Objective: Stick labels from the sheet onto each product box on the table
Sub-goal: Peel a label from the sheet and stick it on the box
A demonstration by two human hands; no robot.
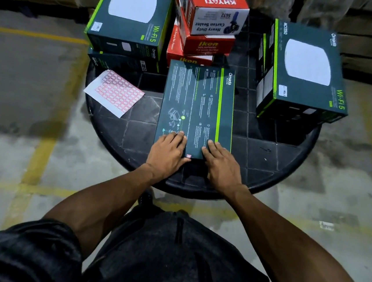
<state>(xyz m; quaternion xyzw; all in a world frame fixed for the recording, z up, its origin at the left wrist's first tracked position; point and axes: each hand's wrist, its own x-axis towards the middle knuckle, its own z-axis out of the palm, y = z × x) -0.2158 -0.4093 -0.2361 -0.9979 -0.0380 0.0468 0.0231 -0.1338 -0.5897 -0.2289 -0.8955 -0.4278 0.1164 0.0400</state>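
Product box [196,109] lies on the round black table [294,152] over yellow-lined concrete floor [33,124], both hands flat on it.

"Omada" on centre box [196,109]; "KHYATI" on top red-white box [214,8]; "Ikon" on red box [207,45].

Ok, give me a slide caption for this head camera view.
Both hands, left and right, press flat on a dark box beside the label sheet on a round table.

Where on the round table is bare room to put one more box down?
Bare patches: between the middle box and the right box, and at the table rim near the right hand. Crowded: the far side, with stacked red boxes; the label sheet fills the left.
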